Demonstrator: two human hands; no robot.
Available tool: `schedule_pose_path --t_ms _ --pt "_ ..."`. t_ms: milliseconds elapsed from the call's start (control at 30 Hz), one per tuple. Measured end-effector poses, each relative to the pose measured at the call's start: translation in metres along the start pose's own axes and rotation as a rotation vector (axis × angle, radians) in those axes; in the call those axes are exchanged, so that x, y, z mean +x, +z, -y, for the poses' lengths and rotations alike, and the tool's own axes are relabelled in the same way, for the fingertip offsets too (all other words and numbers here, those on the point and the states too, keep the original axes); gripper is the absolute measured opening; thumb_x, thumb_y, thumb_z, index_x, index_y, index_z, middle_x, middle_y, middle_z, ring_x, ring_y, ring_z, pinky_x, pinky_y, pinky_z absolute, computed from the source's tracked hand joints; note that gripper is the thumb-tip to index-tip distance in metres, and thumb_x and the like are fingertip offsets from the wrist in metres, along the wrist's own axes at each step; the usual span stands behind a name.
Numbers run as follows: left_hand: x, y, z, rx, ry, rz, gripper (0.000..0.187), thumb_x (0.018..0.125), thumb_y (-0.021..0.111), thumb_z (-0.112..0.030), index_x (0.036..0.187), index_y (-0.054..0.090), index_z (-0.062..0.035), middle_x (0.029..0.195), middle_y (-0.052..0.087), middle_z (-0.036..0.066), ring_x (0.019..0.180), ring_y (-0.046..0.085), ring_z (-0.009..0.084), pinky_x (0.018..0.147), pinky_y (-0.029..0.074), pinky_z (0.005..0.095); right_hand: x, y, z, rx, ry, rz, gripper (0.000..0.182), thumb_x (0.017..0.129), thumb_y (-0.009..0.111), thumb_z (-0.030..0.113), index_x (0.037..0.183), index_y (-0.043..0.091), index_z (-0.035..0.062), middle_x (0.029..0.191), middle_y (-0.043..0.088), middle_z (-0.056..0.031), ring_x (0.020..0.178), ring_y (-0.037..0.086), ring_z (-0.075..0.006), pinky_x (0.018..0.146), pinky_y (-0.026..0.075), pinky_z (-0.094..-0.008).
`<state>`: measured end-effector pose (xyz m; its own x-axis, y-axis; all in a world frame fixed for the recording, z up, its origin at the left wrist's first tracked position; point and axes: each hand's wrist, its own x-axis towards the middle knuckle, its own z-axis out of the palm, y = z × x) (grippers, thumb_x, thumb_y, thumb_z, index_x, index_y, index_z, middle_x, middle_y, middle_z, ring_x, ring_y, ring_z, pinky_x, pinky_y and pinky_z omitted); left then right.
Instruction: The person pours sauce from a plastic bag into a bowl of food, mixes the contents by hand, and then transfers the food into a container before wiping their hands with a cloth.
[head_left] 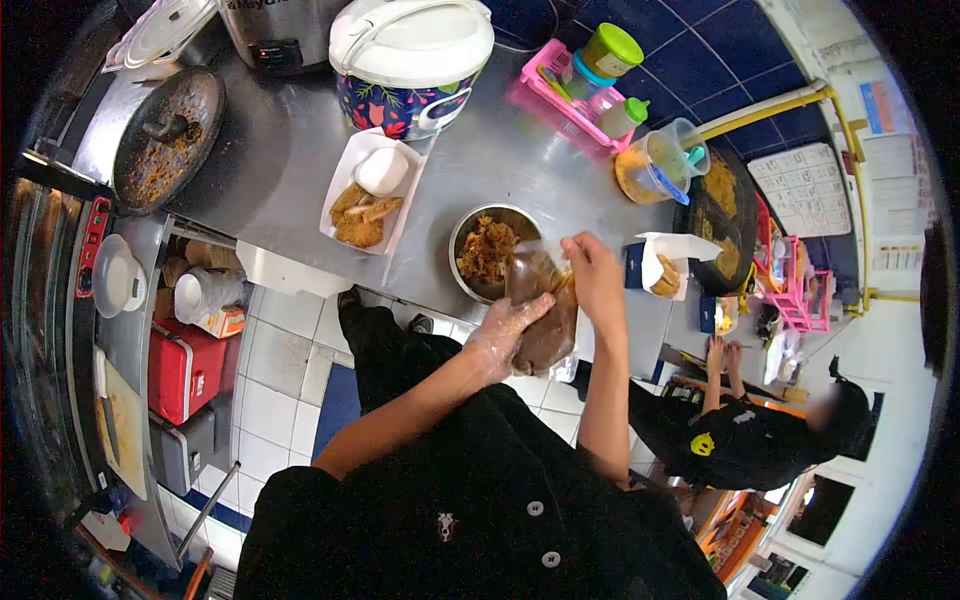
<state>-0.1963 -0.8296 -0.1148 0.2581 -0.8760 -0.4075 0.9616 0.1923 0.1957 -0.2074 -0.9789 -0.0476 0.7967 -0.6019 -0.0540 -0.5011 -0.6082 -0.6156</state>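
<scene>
A clear plastic bag of brown sauce (pixel 550 338) is held up in front of me, over the near right side of a metal bowl (pixel 456 238). My left hand (pixel 503 335), in a thin clear glove, wraps around the bag's lower left side, thumb across its front. At the bag's upper right edge, my right hand (pixel 590 272) has its fingers pinched together on the plastic. Crumbly orange-brown food (pixel 488 246) fills the bowl, partly hidden by the bag. Left of it, a white paper tray (pixel 340 185) carries fried pieces (pixel 362 220) and a small white tub (pixel 382 172).
A patterned rice container (pixel 410 95) stands behind on the steel counter (pixel 275 150). A stone mortar (pixel 130 150) sits far left. Rightward are a pitcher (pixel 650 170), a pink basket (pixel 565 110) and an open box (pixel 665 275). A co-worker (pixel 760 430) works at right.
</scene>
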Motion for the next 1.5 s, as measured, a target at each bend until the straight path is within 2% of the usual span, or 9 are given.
schedule_pose_path --t_ms 267,533,600,700,767,833,1000,1300,1500 --pt "0.002 0.014 0.008 0.077 0.003 -0.020 0.052 0.088 0.074 -0.031 0.129 0.052 -0.0071 0.113 0.063 0.006 0.100 0.064 0.0205 0.083 0.056 0.0410 -0.007 -0.016 -0.009 0.032 0.036 -0.028 0.026 0.096 0.059 0.024 0.091 0.062 -0.0020 0.072 0.060 -0.0169 0.064 0.053 -0.0222 0.064 0.044 -0.0362" --pt "0.016 0.016 0.002 0.048 0.007 0.028 0.048 0.088 0.075 -0.026 0.126 0.054 -0.0053 0.110 0.064 0.005 0.096 0.065 0.0180 0.086 0.054 0.0380 -0.001 -0.020 -0.012 0.060 0.015 -0.093 0.026 0.096 0.060 0.024 0.093 0.061 -0.0019 0.074 0.060 -0.0200 0.065 0.055 -0.0270 0.065 0.045 -0.0372" --pt "0.010 0.017 -0.001 0.064 0.006 0.021 0.049 0.088 0.074 -0.029 0.126 0.053 -0.0071 0.110 0.064 0.004 0.097 0.065 0.0184 0.084 0.055 0.0384 0.003 -0.021 -0.001 0.049 0.008 -0.085 0.028 0.096 0.059 0.024 0.087 0.060 -0.0023 0.069 0.056 -0.0134 0.065 0.049 -0.0190 0.063 0.042 -0.0334" --pt "0.004 0.006 0.002 0.069 0.051 0.039 0.050 0.089 0.073 -0.032 0.128 0.051 -0.0096 0.110 0.063 0.004 0.098 0.065 0.0191 0.081 0.057 0.0405 0.000 -0.005 -0.010 0.035 0.003 -0.040 0.027 0.096 0.060 0.023 0.087 0.060 -0.0024 0.068 0.056 -0.0131 0.065 0.049 -0.0180 0.062 0.042 -0.0332" --pt "-0.009 0.005 -0.002 0.073 -0.022 -0.029 0.051 0.089 0.072 -0.033 0.129 0.050 -0.0098 0.111 0.062 0.004 0.096 0.065 0.0197 0.077 0.058 0.0415 -0.004 0.005 -0.012 0.079 -0.015 -0.038 0.027 0.096 0.060 0.023 0.087 0.060 -0.0025 0.067 0.056 -0.0133 0.064 0.049 -0.0180 0.062 0.042 -0.0332" --pt "-0.008 0.007 -0.003 0.041 0.045 -0.040 0.051 0.089 0.073 -0.033 0.128 0.050 -0.0098 0.108 0.063 0.005 0.094 0.066 0.0205 0.074 0.059 0.0415 -0.005 0.009 -0.010 0.069 0.036 0.021 0.024 0.096 0.060 0.023 0.093 0.062 -0.0009 0.073 0.059 -0.0215 0.064 0.055 -0.0291 0.066 0.046 -0.0379" --pt "0.007 0.008 -0.005 0.061 0.032 -0.006 0.047 0.090 0.072 -0.032 0.126 0.052 -0.0103 0.107 0.063 0.004 0.093 0.066 0.0198 0.077 0.058 0.0401 0.006 -0.014 0.018 0.085 0.029 -0.020 0.022 0.096 0.059 0.019 0.093 0.062 -0.0027 0.074 0.061 -0.0198 0.064 0.053 -0.0279 0.065 0.046 -0.0366" --pt "0.018 0.006 0.009 0.086 0.059 0.043 0.045 0.091 0.071 -0.028 0.126 0.054 -0.0067 0.111 0.064 0.005 0.098 0.065 0.0182 0.084 0.056 0.0386 -0.003 -0.015 -0.014 0.032 0.008 -0.085 0.026 0.097 0.058 0.023 0.094 0.062 -0.0024 0.075 0.062 -0.0209 0.065 0.057 -0.0291 0.065 0.046 -0.0369" --pt "0.010 0.015 0.001 0.103 0.008 0.036 0.048 0.089 0.073 -0.030 0.127 0.053 -0.0079 0.111 0.064 0.005 0.096 0.065 0.0184 0.083 0.056 0.0391 -0.003 -0.019 -0.011 0.063 -0.007 -0.103 0.025 0.096 0.059 0.022 0.093 0.061 -0.0024 0.074 0.061 -0.0206 0.064 0.053 -0.0239 0.064 0.045 -0.0362"
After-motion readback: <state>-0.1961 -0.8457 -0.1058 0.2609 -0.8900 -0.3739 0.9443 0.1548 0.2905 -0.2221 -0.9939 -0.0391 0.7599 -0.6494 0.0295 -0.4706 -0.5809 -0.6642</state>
